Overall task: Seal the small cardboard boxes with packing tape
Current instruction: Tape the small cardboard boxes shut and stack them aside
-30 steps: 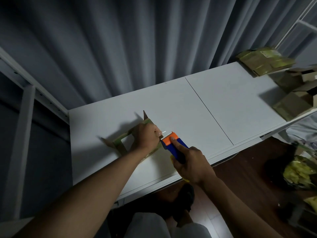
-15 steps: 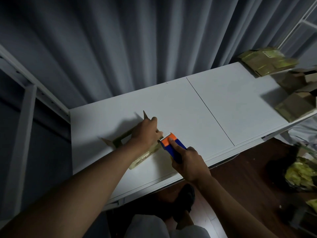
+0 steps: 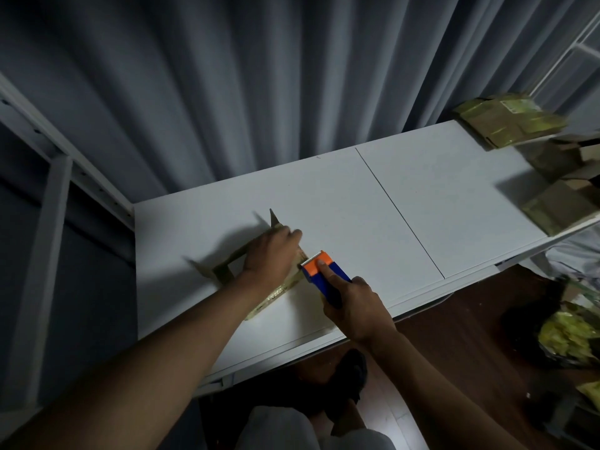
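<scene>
The right hand [image 3: 352, 302], nearest the viewer, is clenched around the blue handle of the tape dispenser [image 3: 323, 276], with the index finger laid forward along the orange head. The serrated cutter edge at the far tip of the dispenser points away and to the left, toward the cardboard box [image 3: 276, 287], and sits at the box's right edge; whether the blade actually touches the cardboard cannot be told. The box lies just left of the dispenser, near the front edge of the white table [image 3: 373, 203], with its long axis running from near-left to far-right. A glossy strip on its near part appears to be tape already laid. Its far-side flaps stand open, one pointing up at the far corner. The left hand [image 3: 271, 254] rests on top of the box with its fingers extended toward the far right, pressing the box down rather than gripping it. The controlling relation is that the dispenser lies to the right of the box, with its handle running toward the near right, while the left hand covers the middle of the top. Any tape run along the long axis likely requires that hand to give way. Further boxes [image 3: 506, 125] are stacked at the far right end of the table, well apart from both hands.
</scene>
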